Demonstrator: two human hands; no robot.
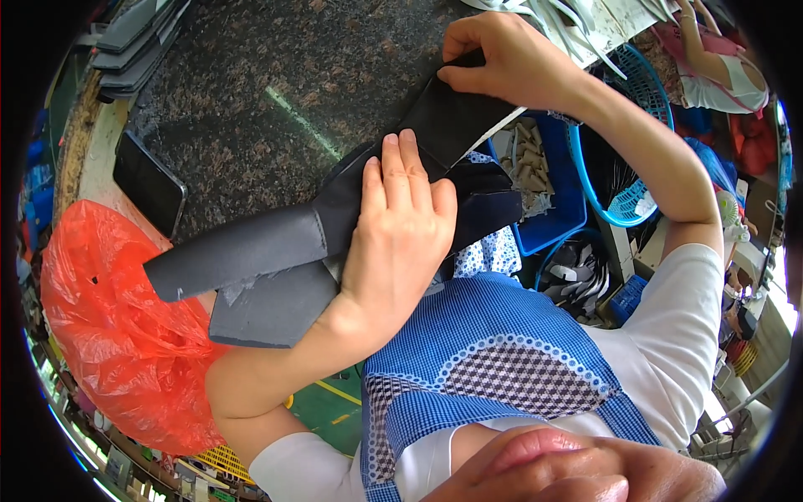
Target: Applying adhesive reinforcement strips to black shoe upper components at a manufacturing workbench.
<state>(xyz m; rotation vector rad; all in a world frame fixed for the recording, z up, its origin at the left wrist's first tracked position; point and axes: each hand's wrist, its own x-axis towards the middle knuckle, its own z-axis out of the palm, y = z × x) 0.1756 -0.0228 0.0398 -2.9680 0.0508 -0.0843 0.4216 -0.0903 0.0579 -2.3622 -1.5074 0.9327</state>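
Observation:
A black leather-like workpiece [447, 117] with stitched seams and several flaps lies across the near edge of the dark stone worktop. My left hand [401, 209] presses on its middle from above, the fingers stretched out flat and close together. At the far right end my right hand [502, 63] pinches a corner of the piece between thumb and fingers. A long dark grey panel [242, 251] of the work reaches left past my left wrist. Below that panel hangs a stiffer grey flap [276, 305]. My left hand hides part of the middle.
On the worktop [251, 42] a stack of grey panels [138, 42] stands far left, with a phone [150, 180] nearer. A red plastic bag [109, 335] hangs left. Right are a blue bin [560, 192] of scraps and a blue basket [623, 209]. Another person [719, 75] is far right.

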